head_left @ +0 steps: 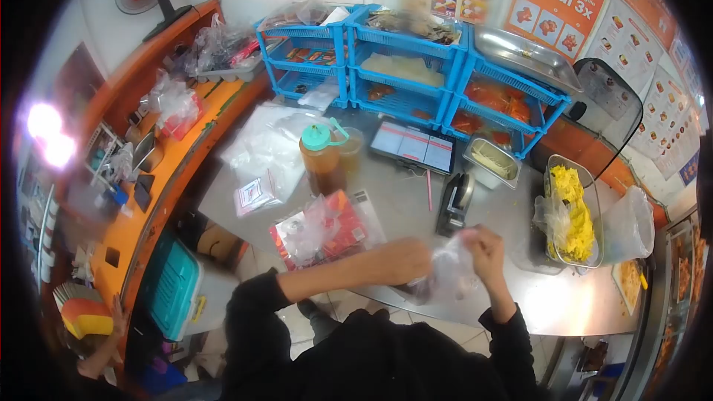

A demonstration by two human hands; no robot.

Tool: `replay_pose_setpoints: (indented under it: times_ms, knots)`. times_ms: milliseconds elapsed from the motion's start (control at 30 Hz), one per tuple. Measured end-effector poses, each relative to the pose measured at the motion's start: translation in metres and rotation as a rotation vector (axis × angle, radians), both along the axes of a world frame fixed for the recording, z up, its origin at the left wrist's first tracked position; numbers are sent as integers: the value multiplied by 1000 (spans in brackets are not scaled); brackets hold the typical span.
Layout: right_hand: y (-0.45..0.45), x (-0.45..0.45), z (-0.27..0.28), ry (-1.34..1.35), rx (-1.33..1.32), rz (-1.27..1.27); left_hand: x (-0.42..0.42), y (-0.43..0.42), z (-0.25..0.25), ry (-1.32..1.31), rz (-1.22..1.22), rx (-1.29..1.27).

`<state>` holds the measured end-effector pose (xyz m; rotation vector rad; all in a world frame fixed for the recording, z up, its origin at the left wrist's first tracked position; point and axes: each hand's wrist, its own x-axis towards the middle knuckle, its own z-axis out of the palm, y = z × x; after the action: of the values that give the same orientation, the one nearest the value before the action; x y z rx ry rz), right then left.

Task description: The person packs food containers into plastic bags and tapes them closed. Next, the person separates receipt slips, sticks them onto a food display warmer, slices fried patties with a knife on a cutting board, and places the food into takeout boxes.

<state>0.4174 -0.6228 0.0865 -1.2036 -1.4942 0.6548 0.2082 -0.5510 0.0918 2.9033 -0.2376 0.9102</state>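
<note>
A clear plastic bag [450,266] hangs between my two hands over the front edge of the metal counter; what is in it is blurred. My left hand [410,260] is closed at the bag's left side, its fingertips partly hidden. With closed fingers, my right hand [487,254] pinches the upper right part of the bag. Just beyond the hands stands a black tape dispenser [454,204]. Left of them lies a red and white printed packet [350,224] with crumpled clear plastic [308,238] over it.
Blue shelf racks [405,67] line the back. A tablet [413,145], a sauce bottle [319,156] and a metal tray of shredded food [492,163] stand before them. At right is a tray of yellow food [572,212]. Another person's hand [117,317] rests by the orange counter.
</note>
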Motion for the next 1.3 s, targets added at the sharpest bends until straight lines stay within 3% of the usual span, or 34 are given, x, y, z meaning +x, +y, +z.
replay_pose_setpoints:
  times_ms: [67,133,233,267,300,367,433,467,533,667,733,767,833,933,967,1033,1067,1133,1167,1200,1233,1300]
  knots:
    - [4,33,-35,-48,-215,-254,-20,-12,-29,13,-17,-142]
    - [1,28,-49,-30,-257,-294,-35,-29,-51,142,40,-577]
    - [-1,23,-62,5,-234,-287,-32,-43,-59,46,146,-783]
    - [-1,23,-59,269,-270,-256,-29,-45,-58,50,142,-787]
    - [-1,15,-46,535,-303,-224,-26,-48,-50,-90,253,-881]
    - [-7,1,-28,552,-284,-135,-19,-52,-43,-222,358,-980]
    - [-3,-8,-21,563,-262,-37,-12,-53,-42,-535,391,-1525]
    - [2,-12,-20,549,-294,-71,-13,-49,-45,-533,392,-1529]
    - [7,-15,-24,537,-326,-107,-17,-38,-53,-441,392,-1253]
    - [21,-12,-48,586,-308,-8,-12,-31,-55,-689,221,-1385]
    - [22,-12,-47,571,-261,28,-11,-26,-50,-570,466,-1266]
    - [22,-11,-44,533,-229,-15,-10,-25,-46,-574,473,-1263]
    - [22,-10,-42,494,-197,-60,-4,-25,-35,-474,434,-1739]
    - [23,-14,-33,563,-218,-81,-7,-17,-34,-368,273,-1925]
    - [21,-15,-25,579,-225,-42,-10,-14,-31,-364,265,-1920]
    - [17,-13,-14,595,-233,-6,-21,-10,-20,-172,348,-1619]
    - [15,-8,-10,442,-321,-4,-26,-9,-17,-170,346,-1618]
    - [14,4,-11,284,-407,14,-37,-8,-13,25,412,-1282]
    - [16,8,-17,129,-191,-11,-37,-11,-15,7,439,-1278]
    - [23,8,-22,-15,36,-14,-33,-15,-20,-91,348,-1488]
    - [21,4,-12,58,-24,-14,-31,-21,-22,-218,258,-1684]
    - [14,13,-26,145,-262,-18,-26,-29,-11,-152,467,-1464]
